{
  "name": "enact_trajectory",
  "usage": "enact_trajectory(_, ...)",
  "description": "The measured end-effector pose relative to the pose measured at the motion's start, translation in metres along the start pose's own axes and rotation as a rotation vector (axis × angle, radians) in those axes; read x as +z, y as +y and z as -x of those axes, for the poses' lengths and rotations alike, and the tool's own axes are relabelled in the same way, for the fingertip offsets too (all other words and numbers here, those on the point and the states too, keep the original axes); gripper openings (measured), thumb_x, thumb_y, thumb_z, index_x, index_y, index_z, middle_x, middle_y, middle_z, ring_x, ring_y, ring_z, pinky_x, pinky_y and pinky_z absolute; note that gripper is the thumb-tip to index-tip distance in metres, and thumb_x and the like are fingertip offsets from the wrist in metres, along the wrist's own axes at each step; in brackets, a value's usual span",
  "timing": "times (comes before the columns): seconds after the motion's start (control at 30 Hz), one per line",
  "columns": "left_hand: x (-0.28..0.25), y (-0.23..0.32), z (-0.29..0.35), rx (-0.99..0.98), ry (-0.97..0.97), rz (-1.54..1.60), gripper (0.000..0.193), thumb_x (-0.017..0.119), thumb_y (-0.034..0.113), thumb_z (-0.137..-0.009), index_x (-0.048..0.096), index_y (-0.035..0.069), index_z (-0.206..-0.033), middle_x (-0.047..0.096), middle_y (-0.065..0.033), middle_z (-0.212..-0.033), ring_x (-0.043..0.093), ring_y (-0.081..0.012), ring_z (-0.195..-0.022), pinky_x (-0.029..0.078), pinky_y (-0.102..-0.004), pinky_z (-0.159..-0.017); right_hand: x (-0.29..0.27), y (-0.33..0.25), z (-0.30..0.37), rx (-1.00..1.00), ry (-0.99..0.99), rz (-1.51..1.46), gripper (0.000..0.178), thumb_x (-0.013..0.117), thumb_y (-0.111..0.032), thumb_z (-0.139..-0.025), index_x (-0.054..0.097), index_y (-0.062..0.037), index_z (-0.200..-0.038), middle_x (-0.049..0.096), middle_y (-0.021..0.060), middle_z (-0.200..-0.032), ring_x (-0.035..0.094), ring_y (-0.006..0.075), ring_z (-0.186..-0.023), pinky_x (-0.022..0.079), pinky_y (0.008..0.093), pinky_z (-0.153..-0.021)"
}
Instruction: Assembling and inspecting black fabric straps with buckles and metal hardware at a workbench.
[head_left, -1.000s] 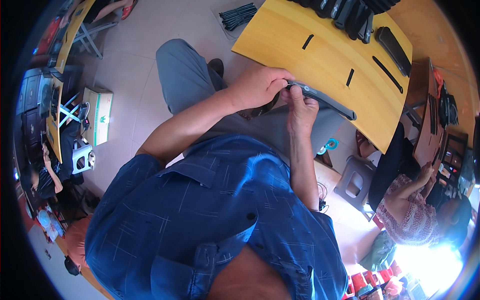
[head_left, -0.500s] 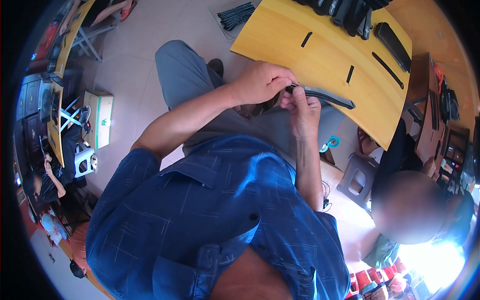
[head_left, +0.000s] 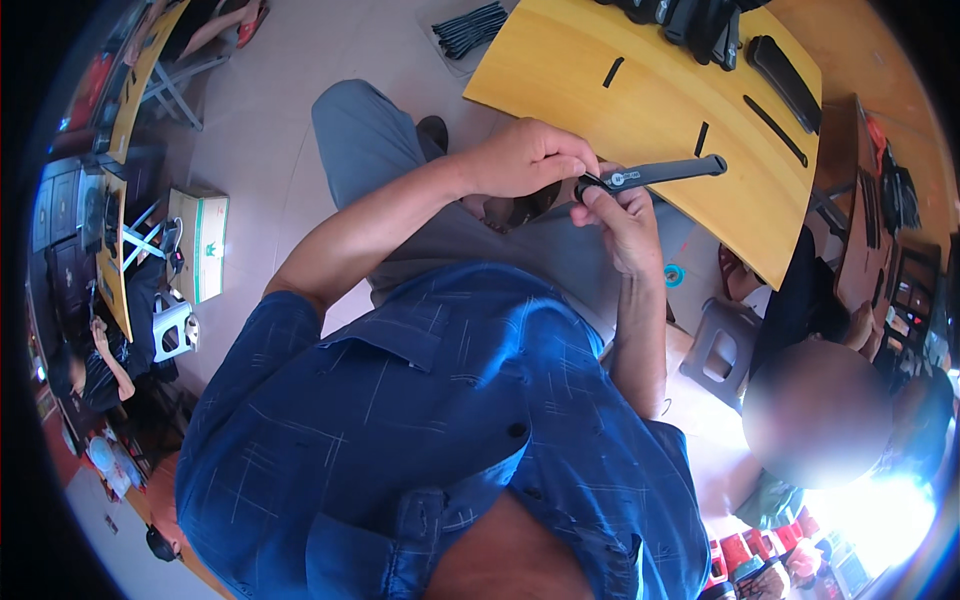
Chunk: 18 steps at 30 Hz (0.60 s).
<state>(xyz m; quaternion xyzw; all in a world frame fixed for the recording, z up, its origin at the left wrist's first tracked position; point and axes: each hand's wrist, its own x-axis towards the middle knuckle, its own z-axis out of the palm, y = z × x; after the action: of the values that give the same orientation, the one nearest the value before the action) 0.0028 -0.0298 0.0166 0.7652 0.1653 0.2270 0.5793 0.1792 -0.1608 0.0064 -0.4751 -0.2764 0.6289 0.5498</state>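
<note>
Item: black strap, long, slim, matte w/ round ring end, held above near edge of table (yellow wood, smooth, curved edge). Left hand grip pinched on ring end; right hand grip closed round strap below. Also on table: flat black strips, far-edge black parts.

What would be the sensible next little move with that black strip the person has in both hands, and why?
Probably press the round end home with the left hand while the right hand steadies it. Both hands pinch the black strip at its ringed end, held above the lap, with its far end jutting over the yellow table. What the fingers are fitting is too small to tell.
</note>
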Motion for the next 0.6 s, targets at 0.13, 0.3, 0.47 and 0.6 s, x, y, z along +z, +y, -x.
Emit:
enact_trajectory(0.13,-0.004,0.038,-0.001,0.125,-0.134,-0.205,0.024,0.074,0.030,-0.092,0.070,0.009,-0.102,0.072,-0.0055,-0.083,0.068,-0.0217,-0.075,0.052,-0.0356,-0.070,-0.008,-0.007,0.009,0.003,-0.051,-0.116,0.027,0.071,-0.006,-0.091,0.063,0.0015,-0.115,0.073,0.0094,-0.093,0.070,0.0149,-0.073,0.057,0.0268,-0.068)
enact_trajectory(0.3,-0.012,0.072,-0.002,0.184,-0.399,-0.442,0.043,0.089,0.043,-0.076,0.060,0.012,-0.086,0.065,-0.0022,-0.066,0.064,-0.0232,-0.059,0.047,-0.0336,-0.054,0.003,-0.037,0.035,0.083,-0.241,0.087,0.030,0.070,-0.003,-0.084,0.067,0.0052,-0.113,0.071,0.0067,-0.086,0.068,0.0127,-0.071,0.055,0.0267,-0.066)
enact_trajectory(0.47,-0.012,0.090,0.003,0.451,-0.469,-0.566,0.034,0.085,0.036,-0.081,0.062,0.011,-0.084,0.065,-0.0039,-0.066,0.066,-0.0252,-0.060,0.046,-0.0365,-0.052,0.001,-0.048,0.043,0.230,-0.463,0.155,0.021,0.071,-0.017,-0.094,0.069,-0.0001,-0.106,0.074,0.0077,-0.087,0.070,0.0129,-0.075,0.056,0.0233,-0.066)
enact_trajectory(0.6,-0.009,0.092,0.004,0.375,-0.533,-0.231,0.023,0.079,0.017,-0.086,0.062,0.008,-0.074,0.064,-0.0058,-0.064,0.066,-0.0255,-0.060,0.045,-0.0370,-0.052,0.006,-0.047,0.044,0.142,-0.552,0.169,0.020,0.066,-0.021,-0.099,0.069,-0.0015,-0.101,0.075,0.0087,-0.087,0.071,0.0134,-0.075,0.055,0.0230,-0.065)
